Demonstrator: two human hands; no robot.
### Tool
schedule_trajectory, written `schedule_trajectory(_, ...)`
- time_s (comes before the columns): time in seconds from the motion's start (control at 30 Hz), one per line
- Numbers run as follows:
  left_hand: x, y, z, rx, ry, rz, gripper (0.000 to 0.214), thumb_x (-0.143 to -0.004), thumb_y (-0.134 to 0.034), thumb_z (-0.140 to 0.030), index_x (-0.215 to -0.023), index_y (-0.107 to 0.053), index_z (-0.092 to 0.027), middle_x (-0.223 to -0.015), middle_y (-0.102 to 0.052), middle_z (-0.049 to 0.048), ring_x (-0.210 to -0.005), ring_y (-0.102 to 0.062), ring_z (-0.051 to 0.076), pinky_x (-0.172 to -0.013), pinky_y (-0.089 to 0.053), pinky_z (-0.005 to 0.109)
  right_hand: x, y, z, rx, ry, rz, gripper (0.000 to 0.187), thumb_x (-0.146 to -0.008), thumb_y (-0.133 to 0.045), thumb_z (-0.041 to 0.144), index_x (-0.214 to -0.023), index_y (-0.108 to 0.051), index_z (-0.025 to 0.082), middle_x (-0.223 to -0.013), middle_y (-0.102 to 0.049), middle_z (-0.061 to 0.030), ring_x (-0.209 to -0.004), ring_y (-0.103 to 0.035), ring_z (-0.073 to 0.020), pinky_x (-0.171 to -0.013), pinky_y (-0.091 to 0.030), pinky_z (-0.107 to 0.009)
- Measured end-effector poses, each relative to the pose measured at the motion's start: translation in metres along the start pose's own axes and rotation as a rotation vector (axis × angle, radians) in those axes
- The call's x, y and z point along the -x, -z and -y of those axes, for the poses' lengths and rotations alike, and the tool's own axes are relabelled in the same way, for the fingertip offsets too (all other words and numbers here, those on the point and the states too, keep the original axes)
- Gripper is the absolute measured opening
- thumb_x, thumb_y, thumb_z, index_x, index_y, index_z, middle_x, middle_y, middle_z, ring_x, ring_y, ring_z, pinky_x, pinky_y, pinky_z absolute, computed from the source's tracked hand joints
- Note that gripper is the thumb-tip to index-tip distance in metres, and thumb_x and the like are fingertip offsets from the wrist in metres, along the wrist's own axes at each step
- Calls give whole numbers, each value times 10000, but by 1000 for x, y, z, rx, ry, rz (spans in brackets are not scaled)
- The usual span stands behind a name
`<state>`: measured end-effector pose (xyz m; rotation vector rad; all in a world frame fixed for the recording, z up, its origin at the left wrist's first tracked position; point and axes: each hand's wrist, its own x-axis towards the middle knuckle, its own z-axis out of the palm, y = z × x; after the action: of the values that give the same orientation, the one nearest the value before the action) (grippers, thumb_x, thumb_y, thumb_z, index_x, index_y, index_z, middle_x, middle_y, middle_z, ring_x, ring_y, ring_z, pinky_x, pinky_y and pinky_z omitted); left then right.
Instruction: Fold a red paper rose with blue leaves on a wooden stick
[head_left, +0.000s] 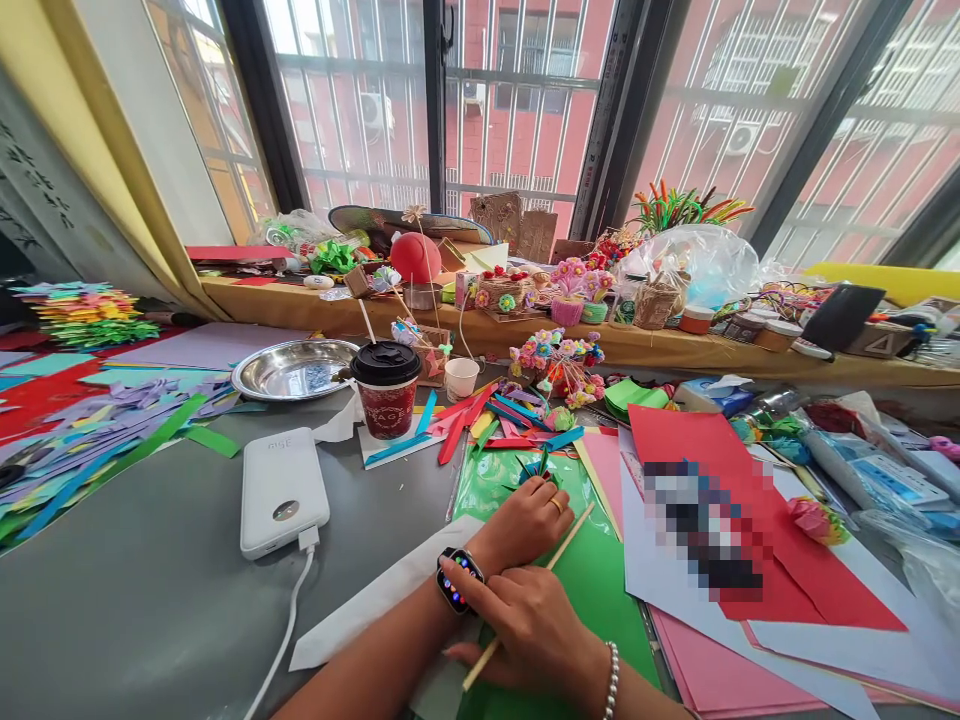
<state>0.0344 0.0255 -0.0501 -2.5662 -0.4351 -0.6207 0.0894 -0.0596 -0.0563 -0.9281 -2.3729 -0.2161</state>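
My left hand (pixel 525 520), with a ring and a smartwatch (pixel 460 580) on its wrist, rests palm down above the green paper (pixel 600 575). Its fingers are curled at a small blue and green folded paper piece (pixel 534 468), which pokes out beyond them; the fingertips are hidden. My right hand (pixel 532 625), wearing a beaded bracelet, crosses over the left forearm. Its index finger touches the lit watch screen. A thin wooden stick (pixel 576 535) runs slantwise under the right hand, held between the thumb and the curled fingers.
A lidded paper cup (pixel 386 400), a metal plate (pixel 289 372) and a white cup (pixel 462 378) stand ahead. At left lies a cabled power bank (pixel 281 490) beside heaped paper strips (pixel 142 420). Red paper (pixel 690 440) lies right. Crafts crowd the windowsill (pixel 322 312).
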Motion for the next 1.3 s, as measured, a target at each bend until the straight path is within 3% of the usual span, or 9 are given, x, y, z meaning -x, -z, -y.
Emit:
schedule_trajectory(0.13,0,-2,1,1,-4,11,93,-787,-442,-108,-718,-495,-141,-720,-547,19,-666,-487,156,-651,-377,285,0,-1,-1,-64,-44,-23,628,-802,-339,532,-1244,-290,88,-603,-623,-21,-483,-568,-164,-428,-337,-264)
schedule_trajectory(0.3,1,-2,1,3,1,1,112,-792,-435,-100,-704,-492,-140,-707,-549,16,-670,-491,153,-660,-379,284,7,3,-4,-53,-38,-107,463,-821,-364,433,-1160,-392,118,-585,-605,-13,-481,-551,-157,-445,-343,-266)
schedule_trajectory(0.6,0,4,0,14,18,12,71,-783,-457,-105,-733,-492,-142,-723,-553,16,-674,-499,163,-663,-384,289,5,-2,-1,-42,77,52,471,-827,-337,480,-1188,-393,182,-595,-609,6,-477,-546,-154,-408,-312,-263)
schedule_trajectory(0.77,-1,3,0,8,26,-2,95,-784,-448,-98,-713,-486,-147,-702,-547,15,-656,-497,158,-642,-382,283,7,4,-1,-77,30,-32,478,-833,-351,450,-1188,-381,130,-591,-605,-3,-482,-548,-154,-430,-339,-268)
schedule_trajectory(0.9,-1,3,0,10,27,-3,105,-785,-440,-90,-709,-484,-147,-698,-548,16,-664,-500,158,-642,-381,282,8,6,-2,-53,28,-56,366,-829,-385,408,-1121,-449,197,-542,-573,16,-451,-532,-147,-417,-326,-259)
schedule_trajectory(1.13,1,3,0,17,15,-7,100,-787,-439,-96,-713,-485,-145,-700,-548,14,-663,-491,154,-642,-375,282,2,-5,-1,-76,-42,80,668,-733,-503,481,-1264,-279,143,-632,-643,-21,-505,-594,-193,-433,-381,-265)
schedule_trajectory(1.3,0,0,1,17,10,11,102,-789,-441,-104,-708,-486,-145,-702,-548,17,-665,-489,153,-644,-371,285,0,1,-1,-132,-66,-3,636,-792,-413,459,-1281,-222,100,-624,-633,-27,-496,-587,-180,-430,-383,-257)
